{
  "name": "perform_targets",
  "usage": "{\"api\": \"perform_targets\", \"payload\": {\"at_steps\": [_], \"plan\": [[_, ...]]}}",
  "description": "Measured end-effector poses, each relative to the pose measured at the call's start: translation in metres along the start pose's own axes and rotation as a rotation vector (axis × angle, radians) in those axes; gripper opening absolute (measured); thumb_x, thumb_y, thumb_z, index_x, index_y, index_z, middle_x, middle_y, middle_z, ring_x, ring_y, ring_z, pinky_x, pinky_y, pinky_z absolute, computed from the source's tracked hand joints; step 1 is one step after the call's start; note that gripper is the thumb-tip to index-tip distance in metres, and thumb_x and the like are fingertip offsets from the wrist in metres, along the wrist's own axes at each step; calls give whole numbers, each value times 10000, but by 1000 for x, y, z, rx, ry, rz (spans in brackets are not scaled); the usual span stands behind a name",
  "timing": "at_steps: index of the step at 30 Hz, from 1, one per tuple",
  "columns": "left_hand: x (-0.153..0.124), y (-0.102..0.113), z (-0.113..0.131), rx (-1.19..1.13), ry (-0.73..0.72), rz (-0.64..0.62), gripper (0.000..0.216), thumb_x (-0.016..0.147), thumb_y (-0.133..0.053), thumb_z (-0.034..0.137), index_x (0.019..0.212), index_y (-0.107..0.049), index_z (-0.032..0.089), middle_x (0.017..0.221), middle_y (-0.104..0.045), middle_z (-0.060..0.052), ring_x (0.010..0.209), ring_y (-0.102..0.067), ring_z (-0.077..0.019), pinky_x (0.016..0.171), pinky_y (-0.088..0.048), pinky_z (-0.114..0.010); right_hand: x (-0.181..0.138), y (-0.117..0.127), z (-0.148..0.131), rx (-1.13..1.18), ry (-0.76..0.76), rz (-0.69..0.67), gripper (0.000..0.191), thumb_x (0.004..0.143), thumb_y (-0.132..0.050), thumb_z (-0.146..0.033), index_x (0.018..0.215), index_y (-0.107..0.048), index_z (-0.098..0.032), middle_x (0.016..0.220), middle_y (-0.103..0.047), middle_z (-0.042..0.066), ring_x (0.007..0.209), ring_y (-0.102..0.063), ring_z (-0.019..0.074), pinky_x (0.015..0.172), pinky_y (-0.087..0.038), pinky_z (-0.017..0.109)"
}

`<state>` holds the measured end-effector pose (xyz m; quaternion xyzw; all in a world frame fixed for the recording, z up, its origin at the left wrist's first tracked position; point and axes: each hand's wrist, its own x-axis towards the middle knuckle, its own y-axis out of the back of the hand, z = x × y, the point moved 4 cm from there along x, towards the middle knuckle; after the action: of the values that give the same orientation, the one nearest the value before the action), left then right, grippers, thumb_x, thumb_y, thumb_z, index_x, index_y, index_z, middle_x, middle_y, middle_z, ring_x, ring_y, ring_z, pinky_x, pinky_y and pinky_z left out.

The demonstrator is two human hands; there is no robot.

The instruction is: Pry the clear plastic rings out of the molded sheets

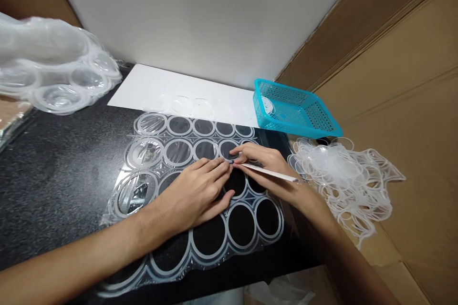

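Observation:
A clear plastic sheet (209, 238) with rows of frosted white rings lies on the dark speckled table. My left hand (203, 188) rests flat on it, fingers stretched out and thumb apart, with nothing in its grasp. Its fingertips almost meet those of my right hand (266, 164). A slim white pen-like tool (274, 172) is pinched in my right hand, its dark tip down at the sheet beside my left fingertips. What the tip touches is too small to make out.
A white board (150, 88) lies behind the sheet, with faint clear rings along its front. To the right stand a blue perforated basket (300, 128) and a tangled heap of thin white rings (339, 176). Bundled ringed plastic (60, 71) sits left. Cardboard (404, 119) walls the right side.

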<state>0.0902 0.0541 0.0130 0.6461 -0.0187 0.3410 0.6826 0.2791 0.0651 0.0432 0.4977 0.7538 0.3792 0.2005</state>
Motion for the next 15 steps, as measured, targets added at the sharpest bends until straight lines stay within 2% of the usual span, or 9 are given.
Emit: {"api": "perform_targets", "payload": {"at_steps": [4,8,12,15], "plan": [[1,2,-1,-41,7,2,456,1081,-505,341,1365,-662,21,1373,-725,-167,1270,-697,-310,1057,-560,-432,-3,-4,4,-67,91,-12,159,1108,-551,-310,1157,-678,-228,1148,-739,76,1027,-702,215,886,-542,340],[1,1,-2,-74,26,-6,463,1066,-534,347,1384,-649,31,1396,-712,-168,1278,-695,-305,1078,-560,-438,-3,-11,9,-133,226,83,127,1103,-543,-233,1139,-661,-206,1117,-749,97,1017,-697,227,898,-562,375],[0,1,-2,-104,27,2,433,1066,-535,333,1355,-666,39,1364,-729,-171,1269,-701,-306,1077,-572,-443,9,-10,11,-190,290,254,114,1086,-551,-189,1090,-663,-210,1106,-766,90,1022,-717,223,916,-583,387],[0,2,-1,-123,23,5,412,1059,-548,311,1344,-671,39,1373,-722,-177,1279,-696,-305,1072,-583,-444,27,10,19,-184,149,519,98,1053,-601,-203,1004,-682,-227,1077,-786,62,1005,-743,215,935,-597,390]]}}
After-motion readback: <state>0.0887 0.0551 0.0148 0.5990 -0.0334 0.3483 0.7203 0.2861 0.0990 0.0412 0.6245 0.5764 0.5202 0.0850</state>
